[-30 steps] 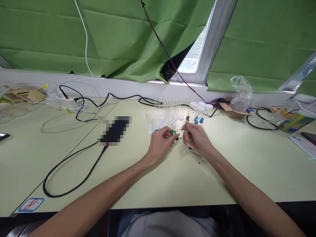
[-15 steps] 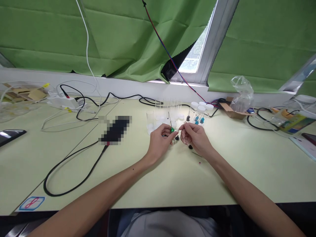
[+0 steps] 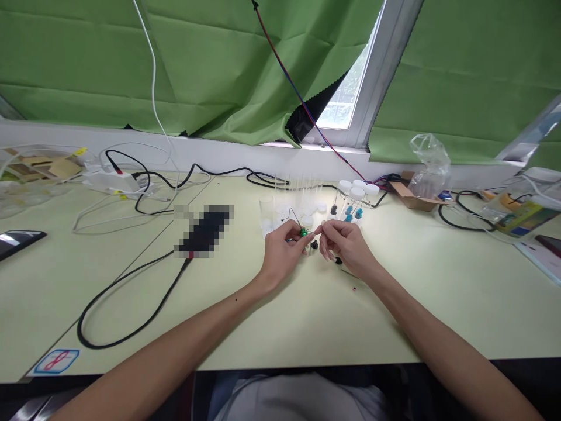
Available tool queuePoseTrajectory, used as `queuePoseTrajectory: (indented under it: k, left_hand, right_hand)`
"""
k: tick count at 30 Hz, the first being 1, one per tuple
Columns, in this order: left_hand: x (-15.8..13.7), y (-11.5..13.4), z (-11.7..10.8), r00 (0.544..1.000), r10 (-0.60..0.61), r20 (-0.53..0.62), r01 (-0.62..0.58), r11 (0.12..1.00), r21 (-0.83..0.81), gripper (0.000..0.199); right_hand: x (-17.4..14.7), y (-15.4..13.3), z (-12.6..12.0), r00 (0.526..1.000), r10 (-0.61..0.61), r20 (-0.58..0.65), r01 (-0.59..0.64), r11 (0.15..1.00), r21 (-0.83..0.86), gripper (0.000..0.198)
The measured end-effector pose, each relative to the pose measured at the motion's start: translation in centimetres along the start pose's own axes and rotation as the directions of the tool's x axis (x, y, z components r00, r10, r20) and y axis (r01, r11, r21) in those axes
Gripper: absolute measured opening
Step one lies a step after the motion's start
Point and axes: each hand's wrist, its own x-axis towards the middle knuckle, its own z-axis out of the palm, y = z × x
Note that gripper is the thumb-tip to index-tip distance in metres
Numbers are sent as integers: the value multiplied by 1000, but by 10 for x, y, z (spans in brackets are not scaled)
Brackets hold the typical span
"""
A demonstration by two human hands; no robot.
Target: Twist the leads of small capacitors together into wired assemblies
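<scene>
My left hand (image 3: 283,254) pinches a small shiny green piece (image 3: 304,233), from which a thin bent wire (image 3: 294,214) sticks up and away to the left. Against its fingertips, my right hand (image 3: 344,244) is closed in a pinch; what lies between its fingers is too small to make out. Just below the fingers, a small black piece (image 3: 314,245) stands on the table. Another black piece (image 3: 338,261) sits under the right hand, close to a thin rod (image 3: 349,273) and a tiny reddish bit (image 3: 355,289).
Behind the hands stand clear tubes (image 3: 266,211), some with white caps (image 3: 358,193), and blue pieces (image 3: 359,213) with thin wires. A pixelated dark device (image 3: 205,231) with a black cable (image 3: 144,327) lies to the left. An open cardboard box (image 3: 409,199) holds a plastic bag (image 3: 432,169).
The bent wire on the green piece has swung over to the left. Both hands keep nearly the same place, fingertips together; the left has shifted very slightly left.
</scene>
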Motion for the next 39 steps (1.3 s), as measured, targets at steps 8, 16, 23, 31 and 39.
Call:
queuePoseTrajectory:
  k: [8, 16, 23, 31, 39]
  left_hand:
    - [0, -2, 1, 1000, -1, -8, 1, 999, -44, 34]
    - [-1, -3, 1, 1000, 8, -6, -8, 1000, -29, 31]
    - [0, -6, 2, 1000, 15, -14, -15, 999, -30, 34]
    - [0, -3, 1, 1000, 19, -19, -20, 1000, -21, 32]
    - [-1, -4, 1, 999, 23, -27, -23, 1000, 11, 30]
  right_hand:
    - [0, -1, 0, 999, 28, 19, -28, 1000, -2, 32]
    - [0, 0, -1, 999, 35, 17, -35, 999, 3, 31]
    - [1, 1, -2, 998, 59, 16, -60, 997, 42, 33]
    - [1, -1, -1, 993, 114, 19, -116, 985, 125, 30]
    - [3, -1, -1, 985, 171, 16, -171, 967, 190, 29]
